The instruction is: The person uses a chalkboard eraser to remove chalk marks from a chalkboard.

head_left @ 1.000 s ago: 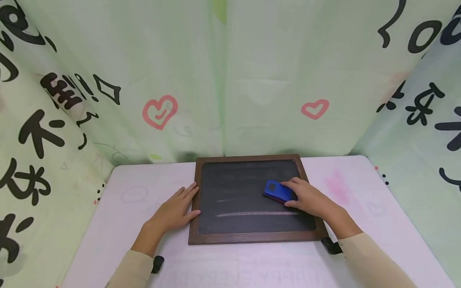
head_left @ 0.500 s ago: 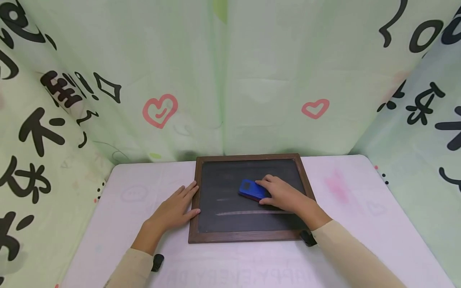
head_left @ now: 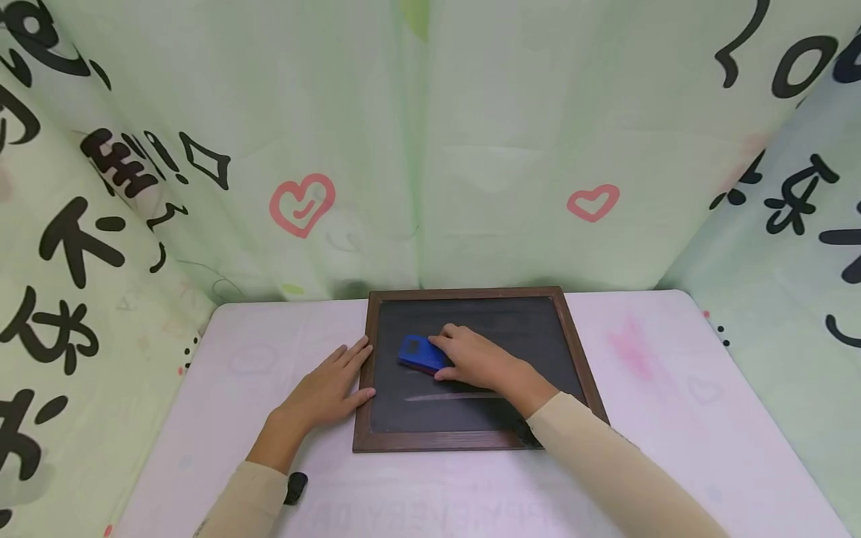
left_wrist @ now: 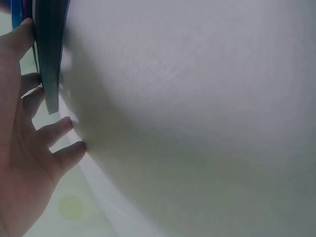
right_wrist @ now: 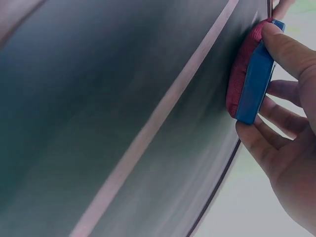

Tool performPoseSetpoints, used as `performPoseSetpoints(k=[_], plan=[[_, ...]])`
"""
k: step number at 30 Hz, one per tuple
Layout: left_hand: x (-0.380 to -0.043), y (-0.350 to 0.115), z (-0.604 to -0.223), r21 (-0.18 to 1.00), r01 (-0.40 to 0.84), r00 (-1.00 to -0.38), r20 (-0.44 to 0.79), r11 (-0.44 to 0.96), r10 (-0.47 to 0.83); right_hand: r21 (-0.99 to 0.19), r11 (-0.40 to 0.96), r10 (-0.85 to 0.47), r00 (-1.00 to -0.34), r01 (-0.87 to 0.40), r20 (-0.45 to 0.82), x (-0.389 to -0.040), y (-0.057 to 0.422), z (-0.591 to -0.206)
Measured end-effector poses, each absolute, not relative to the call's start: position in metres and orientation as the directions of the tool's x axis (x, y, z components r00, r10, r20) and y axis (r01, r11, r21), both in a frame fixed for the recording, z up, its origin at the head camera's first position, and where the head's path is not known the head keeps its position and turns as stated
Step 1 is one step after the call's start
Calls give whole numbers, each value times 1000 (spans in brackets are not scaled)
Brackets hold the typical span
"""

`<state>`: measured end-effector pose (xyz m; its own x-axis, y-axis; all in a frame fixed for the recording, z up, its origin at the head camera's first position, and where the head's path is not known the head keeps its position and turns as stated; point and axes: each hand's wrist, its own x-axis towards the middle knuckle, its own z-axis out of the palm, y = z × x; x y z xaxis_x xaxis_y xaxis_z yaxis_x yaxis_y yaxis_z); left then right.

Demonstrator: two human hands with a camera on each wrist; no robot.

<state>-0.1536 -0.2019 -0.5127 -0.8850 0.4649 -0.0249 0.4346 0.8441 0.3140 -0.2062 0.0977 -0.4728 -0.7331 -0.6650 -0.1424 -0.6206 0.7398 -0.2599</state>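
A framed blackboard (head_left: 403, 415) lies on the table, with a long pale chalk line (right_wrist: 148, 129) across its lower part. My right hand (head_left: 487, 362) grips a blue chalkboard eraser (head_left: 420, 353) by its edges over the board's left half. In the right wrist view the eraser (right_wrist: 256, 81) shows a dark red pad turned to the board, thumb on one end and fingers at the other. My left hand (head_left: 327, 390) rests with spread fingers on the left side of the wooden frame (left_wrist: 48, 59), thumb and fingertips on its edge.
The white table (head_left: 262, 336) carries a pink smudge (head_left: 630, 347) right of the board. A pale green curtain (head_left: 484, 149) with black writing and pink hearts hangs behind and at both sides, close to the board's far edge. A black wrist device (head_left: 296, 488) sits under the left sleeve.
My right hand has slid the eraser leftward over the board, from its right half to its left half. The left hand has stayed on the frame, and the chalk line is still there.
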Motion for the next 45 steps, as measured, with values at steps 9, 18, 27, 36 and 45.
performPoseSetpoints(k=[9,18,27,36,45], plan=[[-154,-202,-512,320,414,-889,-57,852,454,-205,720,-692,-706,-663,-149,-211,66,-472],[-153,-201,-507,316,409,-887,-84,856,454,-194,691,-723,-671,-696,-164,-207,55,-466],[-154,-202,-506,318,404,-887,-93,858,452,-193,664,-747,-637,-722,-187,-205,59,-465],[-154,-200,-506,320,411,-885,-84,854,457,-203,648,-762,-627,-734,-165,-202,75,-466],[-154,-201,-508,318,425,-883,-61,847,466,-236,675,-736,-661,-699,-147,-198,111,-470]])
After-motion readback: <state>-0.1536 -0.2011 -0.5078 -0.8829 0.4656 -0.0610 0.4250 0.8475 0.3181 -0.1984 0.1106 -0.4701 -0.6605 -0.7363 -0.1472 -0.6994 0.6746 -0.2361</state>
